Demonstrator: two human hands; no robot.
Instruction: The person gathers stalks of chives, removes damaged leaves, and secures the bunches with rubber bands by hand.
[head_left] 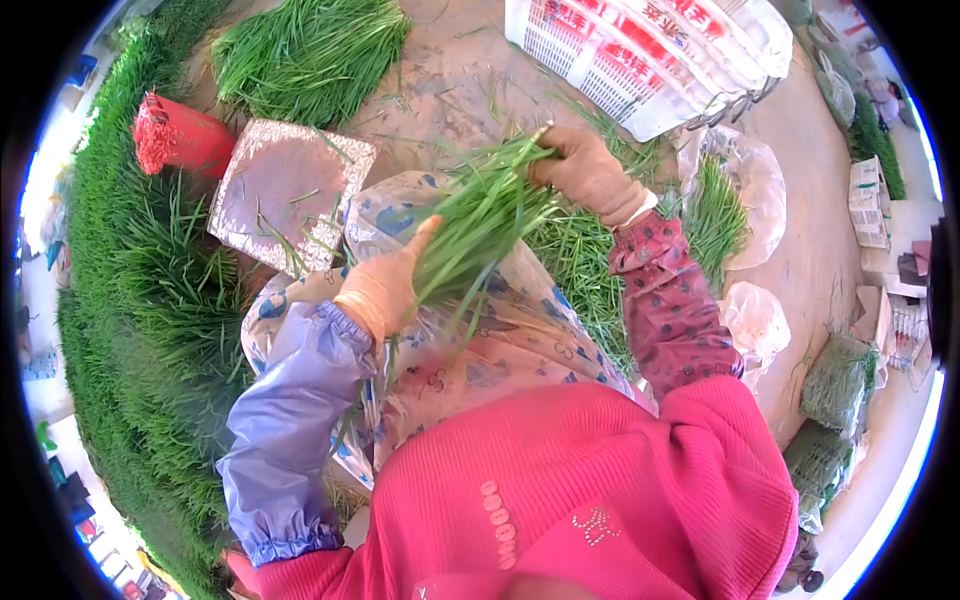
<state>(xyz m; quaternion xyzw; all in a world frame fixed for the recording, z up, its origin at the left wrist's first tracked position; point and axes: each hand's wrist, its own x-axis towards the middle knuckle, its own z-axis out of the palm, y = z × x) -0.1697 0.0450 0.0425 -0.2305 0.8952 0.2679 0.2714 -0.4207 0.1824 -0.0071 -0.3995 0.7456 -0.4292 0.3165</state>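
Observation:
A loose bunch of chives [490, 215] slants across my lap, pale cut ends up at the right and leaf tips down at the left. Around the cut ends, my right hand [590, 175] is closed, in a tan glove with a dotted dark red sleeve above it. My left hand [390, 285], in a light orange glove, grips the leafy part with its thumb showing along the leaves; its other fingers are mostly hidden. Beneath the bunch, a clear patterned plastic apron [510, 330] covers my legs. Loose cut chives [580, 260] lie on the ground beside my right forearm.
A big chive pile [310, 60] lies ahead. At left are a square board [290, 195], a red container with red ties [185, 135] and a growing green row [130, 330]. Printed white bags [650, 55] stand ahead right; a plastic bag of chives [720, 200] lies right.

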